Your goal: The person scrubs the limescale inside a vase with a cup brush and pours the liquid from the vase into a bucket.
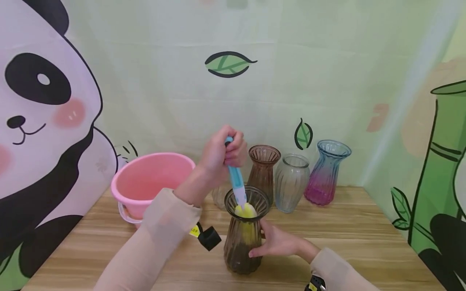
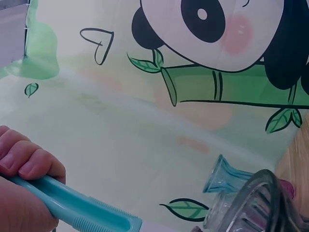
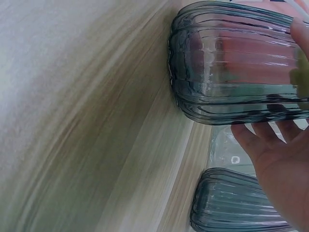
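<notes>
My left hand point(image 1: 226, 151) is wrapped round the blue handle of a cleaning brush point(image 1: 236, 178), high over a ribbed grey-brown glass vase point(image 1: 233, 254). The brush slants down through the vase's flared mouth, and its yellow and white sponge head point(image 1: 248, 211) sits inside the neck. My right hand point(image 1: 280, 240) grips the vase's side, thumb toward the front. In the right wrist view the fingers curl round the ribbed glass point(image 3: 231, 58), close over the wooden table. The left wrist view shows the fist on the handle point(image 2: 82, 205).
Behind stand a brown vase point(image 1: 263, 171), a clear vase point(image 1: 291, 184) and a blue-to-pink vase point(image 1: 325, 173). Another clear glass piece point(image 1: 219, 196) is partly hidden by the gripped vase. A pink basin point(image 1: 121, 194) stands at left on the wooden table point(image 1: 327, 226). A printed panda backdrop hangs behind.
</notes>
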A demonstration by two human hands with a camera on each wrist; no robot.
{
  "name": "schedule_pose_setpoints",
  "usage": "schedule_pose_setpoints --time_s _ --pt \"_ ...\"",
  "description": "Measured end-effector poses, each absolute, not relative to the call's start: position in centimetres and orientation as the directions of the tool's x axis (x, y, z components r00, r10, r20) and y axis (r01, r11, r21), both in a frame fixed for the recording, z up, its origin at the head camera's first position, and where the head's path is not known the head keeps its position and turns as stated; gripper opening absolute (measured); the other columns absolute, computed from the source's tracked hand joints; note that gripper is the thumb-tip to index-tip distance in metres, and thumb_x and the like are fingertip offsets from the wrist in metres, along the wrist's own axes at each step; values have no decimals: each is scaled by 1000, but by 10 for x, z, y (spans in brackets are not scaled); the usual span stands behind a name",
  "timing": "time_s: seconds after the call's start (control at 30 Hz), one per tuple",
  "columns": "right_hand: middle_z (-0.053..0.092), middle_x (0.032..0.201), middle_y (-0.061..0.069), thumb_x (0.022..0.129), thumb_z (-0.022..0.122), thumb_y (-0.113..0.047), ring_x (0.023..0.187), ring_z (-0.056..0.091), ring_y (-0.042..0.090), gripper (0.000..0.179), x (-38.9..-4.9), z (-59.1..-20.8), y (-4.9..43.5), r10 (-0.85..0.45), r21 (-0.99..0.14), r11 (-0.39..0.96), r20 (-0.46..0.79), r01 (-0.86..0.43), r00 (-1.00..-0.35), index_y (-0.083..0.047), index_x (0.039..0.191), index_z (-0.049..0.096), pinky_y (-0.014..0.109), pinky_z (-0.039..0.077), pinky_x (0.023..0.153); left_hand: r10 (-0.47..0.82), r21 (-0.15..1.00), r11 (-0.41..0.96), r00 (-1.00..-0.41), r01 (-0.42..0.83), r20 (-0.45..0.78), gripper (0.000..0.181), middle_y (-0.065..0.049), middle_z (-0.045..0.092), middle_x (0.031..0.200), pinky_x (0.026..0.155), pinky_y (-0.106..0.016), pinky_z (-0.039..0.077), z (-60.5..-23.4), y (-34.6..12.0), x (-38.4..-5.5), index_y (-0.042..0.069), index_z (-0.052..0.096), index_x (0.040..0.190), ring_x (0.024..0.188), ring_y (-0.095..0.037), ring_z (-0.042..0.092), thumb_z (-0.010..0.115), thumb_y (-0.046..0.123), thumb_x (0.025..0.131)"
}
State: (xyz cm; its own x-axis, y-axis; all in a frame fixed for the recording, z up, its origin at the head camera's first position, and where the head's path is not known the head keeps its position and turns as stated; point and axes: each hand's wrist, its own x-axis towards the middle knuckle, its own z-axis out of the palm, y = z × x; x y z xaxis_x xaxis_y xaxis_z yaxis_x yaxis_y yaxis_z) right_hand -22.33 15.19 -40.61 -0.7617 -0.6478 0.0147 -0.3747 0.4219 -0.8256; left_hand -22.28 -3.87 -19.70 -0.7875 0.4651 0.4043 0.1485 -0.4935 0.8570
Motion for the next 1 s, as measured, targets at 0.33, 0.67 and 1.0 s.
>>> schedule_pose_setpoints --time_s 0.33,0.67,1.0 --pt "51 120 11 73 76 -24 112 53 25 70 -225 -410 152 -653 -811 425 33 -402 -757 -1 125 36 31 45 91 413 846 -504 -813 172 411 37 8 22 40 41 -21 10 -179 -43 -221 17 25 46 37 -7 14 22 7 82" --pt "46 125 13 74 75 -23 118 48 30 72 -223 -411 153 -655 -815 416 39 -403 -755 -1 128 34 40 43 95 357 805 -555 -814 210 458 36 7 22 40 42 -22 7 -159 -55 -214 16 25 46 38 -10 12 20 7 81" --pt "45 129 14 74 76 -23 121 45 30 77 -222 -412 153 -644 -826 413 32 -383 -764 -2 132 31 41 41 98 279 720 -654 -810 233 516 37 3 22 42 42 -24 9 -161 -89 -216 13 23 48 39 -13 13 16 8 84"
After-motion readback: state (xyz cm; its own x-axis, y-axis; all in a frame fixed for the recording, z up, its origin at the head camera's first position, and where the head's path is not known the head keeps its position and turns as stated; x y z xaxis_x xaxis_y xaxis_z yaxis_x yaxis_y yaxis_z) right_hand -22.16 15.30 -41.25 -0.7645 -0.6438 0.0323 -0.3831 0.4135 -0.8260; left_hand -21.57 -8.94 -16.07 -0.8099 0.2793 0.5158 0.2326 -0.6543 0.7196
